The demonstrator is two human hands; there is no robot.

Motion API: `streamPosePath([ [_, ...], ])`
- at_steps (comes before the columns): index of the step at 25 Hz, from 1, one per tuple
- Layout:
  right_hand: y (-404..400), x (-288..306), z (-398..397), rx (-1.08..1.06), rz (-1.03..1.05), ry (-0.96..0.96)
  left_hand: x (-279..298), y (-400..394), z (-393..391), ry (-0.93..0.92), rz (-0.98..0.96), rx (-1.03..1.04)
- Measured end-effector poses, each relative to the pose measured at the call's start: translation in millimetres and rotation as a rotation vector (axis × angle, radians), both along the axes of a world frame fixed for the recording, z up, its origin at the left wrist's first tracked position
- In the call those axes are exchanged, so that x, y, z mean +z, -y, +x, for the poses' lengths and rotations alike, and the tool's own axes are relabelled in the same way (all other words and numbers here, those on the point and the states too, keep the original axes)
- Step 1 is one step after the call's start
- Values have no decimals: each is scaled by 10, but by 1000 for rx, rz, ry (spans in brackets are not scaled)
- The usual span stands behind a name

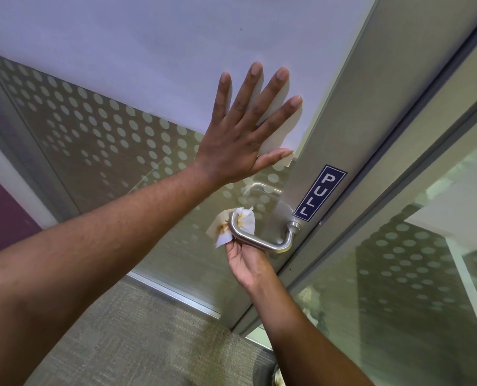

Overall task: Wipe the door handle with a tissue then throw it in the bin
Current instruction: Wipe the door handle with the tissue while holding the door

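The door handle [262, 240] is brushed metal with a smooth satin sheen, and the door frame [351, 129] beside it looks like matt, finely grained aluminium carrying a glossy blue PULL sticker [320, 192]. The door glass [114, 135] is smooth and glossy, part covered with a flat frosted film and a pattern of frosted dots. The tissue [231, 227] is thin, soft, crumpled white paper with brownish stains, and the floor [137, 338] is a rough, woven-looking grey carpet.
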State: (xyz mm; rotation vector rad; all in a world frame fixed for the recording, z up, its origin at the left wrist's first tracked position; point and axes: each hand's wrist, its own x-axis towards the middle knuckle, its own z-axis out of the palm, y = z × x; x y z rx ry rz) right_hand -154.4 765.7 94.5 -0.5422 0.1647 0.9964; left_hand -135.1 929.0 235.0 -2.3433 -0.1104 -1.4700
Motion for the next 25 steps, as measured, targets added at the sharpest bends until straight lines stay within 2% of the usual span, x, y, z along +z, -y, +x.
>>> streamPosePath([
  [6,3,-4,1,1,-37,74,-11,-13,6,-8,2,21],
  [13,81,55,-125,-20,-58,5,-9,-9,-23,-5,-16,22],
  [19,394,12,-236,-33,-75,10,-4,20,-48,-20,-1,23],
  [25,857,60,2,-89,-113,10,12,16,-72,-37,-37,47],
])
